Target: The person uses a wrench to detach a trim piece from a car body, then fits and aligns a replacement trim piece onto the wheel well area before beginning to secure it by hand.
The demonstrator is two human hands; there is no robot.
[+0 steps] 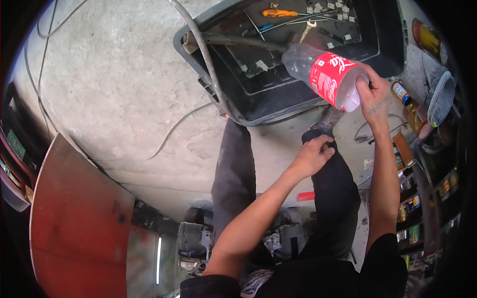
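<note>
My right hand grips a clear plastic bottle with a red label by its wide end, which looks cut away. The bottle lies tilted over the near right part of a black plastic tub, its narrowing end pointing up and left. That end overlaps a rusty metal tube in the tub, and I cannot tell whether they touch. My left hand rests on my right leg below the knee, fingers loosely bent, with nothing seen in it.
Inside the tub lie an orange-handled screwdriver, a wrench and several small pale pieces. A grey hose arches over the tub's left rim. Cans and a bucket stand at right; a red panel leans at lower left.
</note>
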